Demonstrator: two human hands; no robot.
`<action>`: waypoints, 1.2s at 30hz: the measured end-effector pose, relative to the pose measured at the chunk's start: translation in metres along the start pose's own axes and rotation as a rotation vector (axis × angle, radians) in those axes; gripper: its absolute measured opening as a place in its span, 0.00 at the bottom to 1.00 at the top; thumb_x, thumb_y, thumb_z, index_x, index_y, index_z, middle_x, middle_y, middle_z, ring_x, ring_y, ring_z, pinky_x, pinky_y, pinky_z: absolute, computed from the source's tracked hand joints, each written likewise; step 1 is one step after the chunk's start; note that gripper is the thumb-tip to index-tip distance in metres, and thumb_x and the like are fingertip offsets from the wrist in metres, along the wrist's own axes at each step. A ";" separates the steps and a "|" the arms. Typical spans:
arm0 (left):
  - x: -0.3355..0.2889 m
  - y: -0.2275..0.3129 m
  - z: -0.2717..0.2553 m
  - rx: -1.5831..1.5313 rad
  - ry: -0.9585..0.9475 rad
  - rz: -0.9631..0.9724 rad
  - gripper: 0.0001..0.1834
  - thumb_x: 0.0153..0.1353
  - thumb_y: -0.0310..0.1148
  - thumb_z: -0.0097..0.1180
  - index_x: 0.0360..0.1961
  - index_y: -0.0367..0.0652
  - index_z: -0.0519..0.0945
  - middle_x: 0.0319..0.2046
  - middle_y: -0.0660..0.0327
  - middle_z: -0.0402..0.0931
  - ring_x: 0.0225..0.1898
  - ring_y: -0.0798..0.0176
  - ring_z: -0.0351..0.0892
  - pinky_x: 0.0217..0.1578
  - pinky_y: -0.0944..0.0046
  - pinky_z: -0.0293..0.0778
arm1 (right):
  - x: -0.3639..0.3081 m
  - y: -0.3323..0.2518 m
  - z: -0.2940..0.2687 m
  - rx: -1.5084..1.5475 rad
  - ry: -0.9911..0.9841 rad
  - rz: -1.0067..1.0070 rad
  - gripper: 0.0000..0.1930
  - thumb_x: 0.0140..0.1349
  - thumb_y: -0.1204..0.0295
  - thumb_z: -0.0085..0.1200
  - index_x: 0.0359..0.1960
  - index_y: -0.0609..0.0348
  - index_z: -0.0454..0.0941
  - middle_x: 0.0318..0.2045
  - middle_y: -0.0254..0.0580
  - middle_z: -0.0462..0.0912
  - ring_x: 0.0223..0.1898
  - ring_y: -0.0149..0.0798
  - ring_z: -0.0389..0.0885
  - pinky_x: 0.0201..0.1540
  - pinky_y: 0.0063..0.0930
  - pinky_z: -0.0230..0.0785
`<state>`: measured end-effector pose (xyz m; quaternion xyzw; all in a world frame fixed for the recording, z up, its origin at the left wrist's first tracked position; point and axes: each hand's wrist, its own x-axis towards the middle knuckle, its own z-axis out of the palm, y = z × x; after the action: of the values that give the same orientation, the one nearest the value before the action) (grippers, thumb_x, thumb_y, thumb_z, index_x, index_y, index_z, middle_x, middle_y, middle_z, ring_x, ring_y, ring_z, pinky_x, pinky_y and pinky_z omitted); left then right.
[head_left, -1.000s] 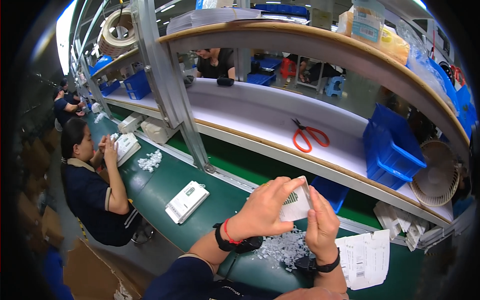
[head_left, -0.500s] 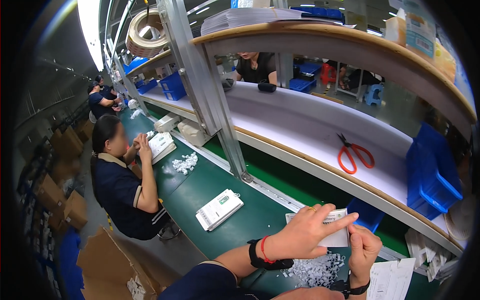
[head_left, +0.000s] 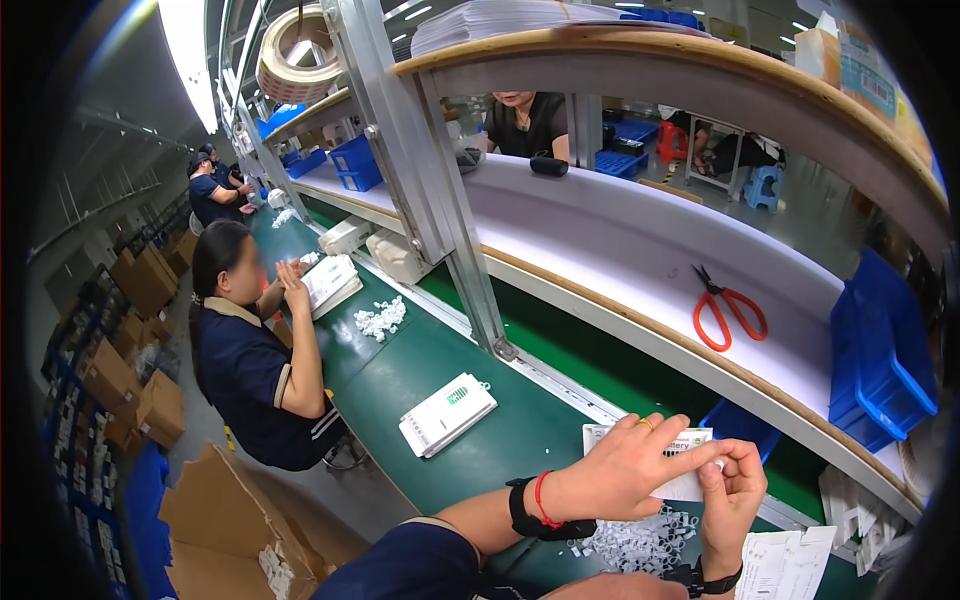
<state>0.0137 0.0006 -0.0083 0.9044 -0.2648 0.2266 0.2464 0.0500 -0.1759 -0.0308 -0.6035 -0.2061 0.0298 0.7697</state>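
Note:
My left hand [head_left: 630,465] lies over a white printed packet [head_left: 685,487], its fingers stretched out and the index finger reaching right to my other hand's fingertips. Beside the packet's right edge, my right hand [head_left: 735,495] is closed in a pinch, with a small white plastic piece [head_left: 720,463] showing between thumb and index finger. Most of the packet is hidden under my left hand. Below my hands lies a heap of small whitish plastic pieces [head_left: 640,545], partly covered by my wrists.
A stack of white packets [head_left: 448,415] lies on the green bench [head_left: 375,470] to the left. Beyond it a co-worker [head_left: 255,350] sits by another white heap [head_left: 380,319]. Red-handled cutters [head_left: 728,310] and a blue bin [head_left: 880,350] occupy the shelf; a cardboard box [head_left: 225,520] stands lower left.
My right hand's fingers have come together at the packet's right edge, and a small white piece now shows in them. The whole view has shifted slightly.

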 end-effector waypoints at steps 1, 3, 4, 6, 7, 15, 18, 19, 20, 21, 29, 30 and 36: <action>0.000 -0.001 0.000 0.004 0.005 0.005 0.51 0.32 0.29 0.66 0.65 0.56 0.64 0.47 0.45 0.67 0.40 0.49 0.72 0.39 0.54 0.71 | 0.000 -0.001 0.000 -0.002 -0.001 0.000 0.12 0.60 0.81 0.56 0.44 0.65 0.69 0.34 0.39 0.80 0.36 0.24 0.77 0.38 0.14 0.67; -0.001 -0.001 0.001 0.005 0.007 0.010 0.51 0.32 0.29 0.66 0.65 0.56 0.64 0.47 0.45 0.67 0.40 0.49 0.72 0.39 0.53 0.71 | 0.001 -0.001 0.002 0.017 -0.010 -0.006 0.11 0.60 0.81 0.56 0.43 0.65 0.69 0.34 0.40 0.80 0.36 0.24 0.77 0.38 0.14 0.67; -0.001 0.000 0.001 0.011 0.012 0.011 0.51 0.32 0.29 0.66 0.65 0.56 0.64 0.47 0.46 0.67 0.40 0.49 0.72 0.39 0.53 0.71 | 0.001 -0.001 0.002 0.016 -0.009 -0.005 0.11 0.60 0.81 0.56 0.43 0.65 0.69 0.34 0.40 0.80 0.36 0.24 0.77 0.38 0.14 0.67; -0.001 0.000 0.000 0.016 0.016 0.012 0.51 0.32 0.29 0.66 0.65 0.55 0.64 0.47 0.46 0.67 0.40 0.49 0.72 0.39 0.53 0.71 | 0.001 -0.001 0.001 0.015 -0.009 0.005 0.11 0.60 0.81 0.56 0.43 0.65 0.69 0.34 0.40 0.80 0.36 0.24 0.77 0.38 0.13 0.67; -0.001 -0.001 0.000 0.007 0.007 0.015 0.52 0.32 0.28 0.66 0.66 0.55 0.62 0.47 0.45 0.67 0.40 0.49 0.72 0.39 0.54 0.70 | 0.001 0.000 0.001 0.015 -0.007 0.006 0.11 0.60 0.81 0.56 0.43 0.65 0.69 0.34 0.40 0.80 0.36 0.24 0.77 0.38 0.13 0.67; -0.001 -0.001 0.002 -0.023 0.024 0.021 0.54 0.32 0.26 0.66 0.67 0.56 0.60 0.47 0.45 0.66 0.39 0.47 0.71 0.39 0.54 0.70 | 0.001 -0.002 0.000 0.016 -0.022 0.018 0.11 0.60 0.80 0.56 0.43 0.65 0.69 0.34 0.40 0.80 0.36 0.24 0.77 0.38 0.13 0.67; 0.000 0.000 0.001 -0.032 0.017 0.018 0.53 0.32 0.26 0.66 0.67 0.56 0.61 0.47 0.45 0.66 0.39 0.47 0.71 0.39 0.54 0.70 | 0.002 0.000 -0.001 0.017 -0.026 0.003 0.11 0.60 0.80 0.56 0.43 0.65 0.69 0.35 0.41 0.80 0.36 0.24 0.78 0.39 0.14 0.68; 0.000 0.000 0.000 -0.024 0.010 0.016 0.52 0.32 0.26 0.66 0.66 0.56 0.61 0.47 0.45 0.66 0.39 0.47 0.72 0.40 0.54 0.70 | 0.002 0.000 -0.001 0.013 -0.028 0.003 0.11 0.60 0.80 0.56 0.43 0.65 0.69 0.35 0.41 0.80 0.36 0.24 0.78 0.39 0.14 0.68; 0.000 0.000 -0.001 -0.016 0.002 0.014 0.52 0.33 0.26 0.65 0.66 0.56 0.61 0.46 0.45 0.66 0.40 0.47 0.72 0.40 0.54 0.70 | 0.002 -0.001 0.001 0.021 -0.023 0.005 0.11 0.60 0.80 0.55 0.43 0.65 0.69 0.35 0.41 0.80 0.37 0.25 0.78 0.39 0.14 0.68; 0.000 0.000 -0.001 -0.019 0.005 0.014 0.52 0.33 0.26 0.65 0.66 0.56 0.61 0.46 0.45 0.66 0.40 0.47 0.72 0.40 0.54 0.70 | 0.001 -0.001 0.001 0.030 -0.017 0.008 0.11 0.60 0.80 0.55 0.43 0.65 0.69 0.35 0.41 0.80 0.37 0.25 0.78 0.40 0.14 0.68; 0.000 -0.001 0.000 -0.039 0.035 0.030 0.52 0.32 0.26 0.65 0.66 0.55 0.62 0.46 0.46 0.66 0.39 0.47 0.72 0.40 0.54 0.70 | 0.001 -0.002 -0.001 0.027 -0.034 0.007 0.11 0.60 0.81 0.55 0.44 0.65 0.69 0.35 0.41 0.80 0.37 0.25 0.78 0.40 0.14 0.68; 0.000 0.000 0.000 -0.041 0.034 0.031 0.52 0.32 0.26 0.65 0.66 0.55 0.62 0.46 0.46 0.66 0.39 0.47 0.72 0.40 0.54 0.70 | 0.000 -0.002 -0.002 0.023 -0.042 0.012 0.11 0.60 0.81 0.55 0.44 0.65 0.69 0.35 0.41 0.80 0.37 0.25 0.78 0.40 0.14 0.68; 0.000 -0.001 -0.003 0.001 -0.021 0.011 0.51 0.32 0.29 0.67 0.65 0.55 0.64 0.47 0.46 0.67 0.39 0.49 0.72 0.39 0.54 0.72 | 0.002 0.000 0.001 0.014 -0.033 -0.001 0.10 0.62 0.79 0.55 0.43 0.65 0.70 0.34 0.40 0.80 0.35 0.23 0.77 0.38 0.14 0.67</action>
<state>0.0132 0.0032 -0.0067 0.9054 -0.2721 0.2184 0.2419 0.0512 -0.1745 -0.0299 -0.5974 -0.2189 0.0408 0.7704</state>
